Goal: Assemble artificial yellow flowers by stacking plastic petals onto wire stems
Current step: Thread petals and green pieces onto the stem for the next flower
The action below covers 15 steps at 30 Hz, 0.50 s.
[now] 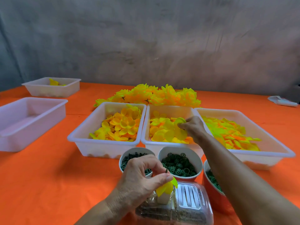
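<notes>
The left hand (142, 174) pinches a partly built flower (167, 186) between thumb and fingers: a few yellow-green petals hang below the grip, and the dark tip of the wire stem (166, 170) stands above it. This hand is held near the body, over a clear plastic container (190, 197) and just in front of the cups of green parts (178, 164).

The right hand (193, 127) reaches into the middle tray (168, 144) of three white trays standing side by side on the orange table (48, 184). Its fingertips close on one round-lobed yellow petal piece (179, 121) at the top of the heap.

Procedure for this step, as judged from the layout:

1. Lift one petal piece only. The pieces lie overlapped and probably cling together; separate any second piece before leaving the tray.
2. Hold the stem tip upright and exposed. Do not let the left thumb cover it.
3. Bring the petal over the tip, align its centre with the wire, and slide it down against the petals already seated.
4. Support the stack from below so the earlier layers do not shift.

A heap of finished flowers (155, 96) lies behind the trays.
</notes>
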### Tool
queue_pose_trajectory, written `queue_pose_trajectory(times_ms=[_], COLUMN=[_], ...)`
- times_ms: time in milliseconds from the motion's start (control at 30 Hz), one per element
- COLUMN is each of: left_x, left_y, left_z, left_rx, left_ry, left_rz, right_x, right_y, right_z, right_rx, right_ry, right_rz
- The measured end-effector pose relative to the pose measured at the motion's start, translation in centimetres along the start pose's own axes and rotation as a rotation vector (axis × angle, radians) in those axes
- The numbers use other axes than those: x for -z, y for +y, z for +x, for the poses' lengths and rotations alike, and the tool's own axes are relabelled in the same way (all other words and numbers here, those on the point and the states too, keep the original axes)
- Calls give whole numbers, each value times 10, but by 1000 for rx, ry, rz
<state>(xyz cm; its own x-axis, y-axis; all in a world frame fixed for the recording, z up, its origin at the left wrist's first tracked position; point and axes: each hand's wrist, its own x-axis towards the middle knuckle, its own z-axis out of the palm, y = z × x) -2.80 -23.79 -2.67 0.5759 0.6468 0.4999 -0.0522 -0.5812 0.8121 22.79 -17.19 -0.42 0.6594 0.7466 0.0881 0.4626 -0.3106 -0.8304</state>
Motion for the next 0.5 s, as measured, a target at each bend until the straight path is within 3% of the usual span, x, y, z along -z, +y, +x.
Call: queue_pose_trajectory(times_ms=[233,500], left_x=[-2,-3], left_y=[2,2], left_z=[-3,-5], left_rx=[15,32], left_ry=[30,45], left_rz=[14,20], right_x=[20,14], right_y=[-9,-9], right_z=[-37,-105], right_rx=[-23,89], right_ry=[-108,-236], right_rz=[488,538])
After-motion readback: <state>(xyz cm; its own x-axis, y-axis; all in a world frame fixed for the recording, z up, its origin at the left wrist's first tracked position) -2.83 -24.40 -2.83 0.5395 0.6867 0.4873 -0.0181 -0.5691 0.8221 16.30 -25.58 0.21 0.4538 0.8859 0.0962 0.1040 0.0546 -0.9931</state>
